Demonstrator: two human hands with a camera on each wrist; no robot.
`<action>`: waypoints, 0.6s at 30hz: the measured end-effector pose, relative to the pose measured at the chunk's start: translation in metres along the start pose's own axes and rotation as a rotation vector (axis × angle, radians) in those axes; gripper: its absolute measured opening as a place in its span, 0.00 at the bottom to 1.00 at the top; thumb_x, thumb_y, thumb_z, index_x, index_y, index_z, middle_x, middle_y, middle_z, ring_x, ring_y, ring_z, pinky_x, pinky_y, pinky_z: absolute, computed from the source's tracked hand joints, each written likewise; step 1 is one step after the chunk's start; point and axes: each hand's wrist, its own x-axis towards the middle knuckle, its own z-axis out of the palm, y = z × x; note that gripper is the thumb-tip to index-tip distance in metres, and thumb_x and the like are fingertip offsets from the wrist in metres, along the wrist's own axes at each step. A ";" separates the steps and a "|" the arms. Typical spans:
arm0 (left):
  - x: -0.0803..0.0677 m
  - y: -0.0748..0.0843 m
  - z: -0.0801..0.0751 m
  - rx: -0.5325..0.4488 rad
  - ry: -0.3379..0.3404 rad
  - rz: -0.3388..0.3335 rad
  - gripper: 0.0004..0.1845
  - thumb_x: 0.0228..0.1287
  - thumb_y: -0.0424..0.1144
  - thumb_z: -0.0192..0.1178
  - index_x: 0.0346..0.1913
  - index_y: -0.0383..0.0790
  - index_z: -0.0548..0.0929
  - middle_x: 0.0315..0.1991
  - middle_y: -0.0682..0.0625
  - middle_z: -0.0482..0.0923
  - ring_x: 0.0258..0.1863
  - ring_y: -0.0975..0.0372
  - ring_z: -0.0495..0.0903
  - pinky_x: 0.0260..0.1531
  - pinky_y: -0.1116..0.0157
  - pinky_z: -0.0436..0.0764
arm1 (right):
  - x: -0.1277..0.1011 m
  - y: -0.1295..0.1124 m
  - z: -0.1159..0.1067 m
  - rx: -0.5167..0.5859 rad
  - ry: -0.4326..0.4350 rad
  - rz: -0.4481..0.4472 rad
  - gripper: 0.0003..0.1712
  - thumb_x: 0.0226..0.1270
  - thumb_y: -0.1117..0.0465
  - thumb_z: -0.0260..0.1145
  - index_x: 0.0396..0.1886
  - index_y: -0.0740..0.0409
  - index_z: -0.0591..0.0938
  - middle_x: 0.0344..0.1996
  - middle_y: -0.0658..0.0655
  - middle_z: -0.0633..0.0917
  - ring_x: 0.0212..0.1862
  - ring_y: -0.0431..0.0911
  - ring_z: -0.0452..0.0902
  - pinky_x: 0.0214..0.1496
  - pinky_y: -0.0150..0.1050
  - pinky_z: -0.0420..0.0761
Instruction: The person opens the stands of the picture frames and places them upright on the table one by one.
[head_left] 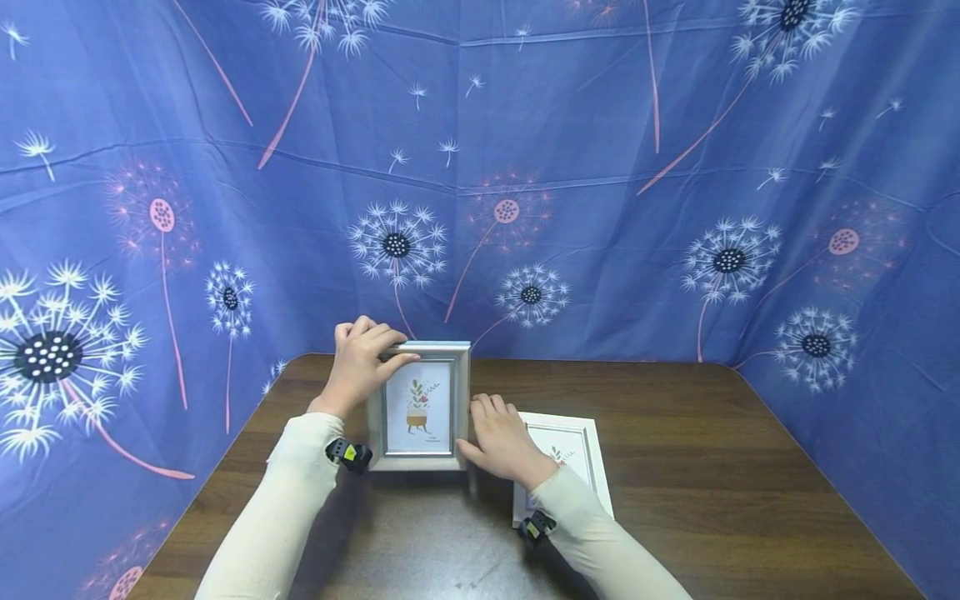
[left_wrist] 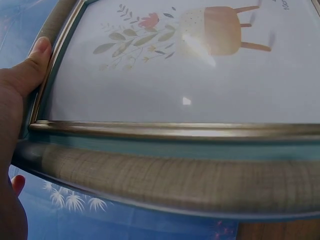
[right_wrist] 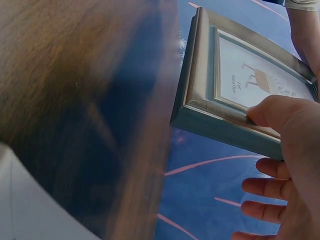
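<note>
Pinches picture frame (head_left: 418,407) with left hand (head_left: 356,367), touches right edge with spread right hand (head_left: 505,439); holds long axis upright, front toward wearer.

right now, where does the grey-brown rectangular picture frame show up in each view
Head: the grey-brown rectangular picture frame, slightly left of and below centre.
Left wrist: the frame fills most of the picture.
Right wrist: the frame is upper right, slanted.
Shared landmark: the printed tan flowerpot on legs inside it.
</note>
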 end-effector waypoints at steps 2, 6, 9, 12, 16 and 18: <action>-0.001 -0.002 0.000 0.002 -0.004 -0.008 0.16 0.49 0.48 0.76 0.35 0.43 0.86 0.30 0.53 0.81 0.34 0.57 0.68 0.44 0.47 0.59 | 0.001 -0.001 0.002 -0.003 -0.011 0.008 0.29 0.65 0.45 0.65 0.51 0.65 0.75 0.51 0.63 0.78 0.51 0.56 0.73 0.46 0.48 0.75; -0.004 -0.006 0.002 0.001 -0.004 -0.020 0.16 0.49 0.48 0.76 0.36 0.43 0.85 0.31 0.53 0.82 0.35 0.57 0.68 0.45 0.47 0.58 | 0.004 -0.003 0.007 0.002 -0.011 0.020 0.30 0.65 0.44 0.65 0.52 0.66 0.75 0.50 0.63 0.78 0.50 0.56 0.73 0.45 0.48 0.75; -0.006 -0.009 0.003 0.001 0.001 -0.035 0.16 0.48 0.47 0.76 0.37 0.43 0.85 0.31 0.53 0.82 0.35 0.57 0.67 0.45 0.47 0.58 | 0.007 -0.005 0.011 0.007 -0.011 0.026 0.30 0.65 0.44 0.65 0.52 0.66 0.74 0.49 0.63 0.78 0.50 0.55 0.73 0.45 0.48 0.75; -0.009 -0.011 0.004 0.004 -0.002 -0.054 0.16 0.49 0.46 0.76 0.38 0.43 0.85 0.32 0.53 0.81 0.36 0.57 0.67 0.46 0.46 0.57 | 0.010 -0.006 0.014 0.009 -0.022 0.034 0.30 0.65 0.45 0.66 0.52 0.65 0.74 0.48 0.62 0.78 0.49 0.55 0.73 0.44 0.47 0.75; -0.011 -0.013 0.004 0.010 -0.003 -0.068 0.16 0.49 0.46 0.76 0.38 0.43 0.85 0.32 0.52 0.81 0.37 0.57 0.67 0.47 0.45 0.57 | 0.012 -0.009 0.017 0.020 -0.032 0.050 0.29 0.65 0.46 0.67 0.52 0.65 0.74 0.47 0.62 0.78 0.48 0.55 0.73 0.43 0.47 0.75; -0.012 -0.013 0.004 0.011 0.003 -0.069 0.16 0.49 0.46 0.76 0.38 0.42 0.85 0.32 0.52 0.81 0.37 0.56 0.67 0.47 0.45 0.57 | 0.013 -0.010 0.016 0.033 -0.036 0.060 0.28 0.65 0.47 0.67 0.52 0.66 0.74 0.47 0.62 0.78 0.48 0.55 0.73 0.43 0.47 0.75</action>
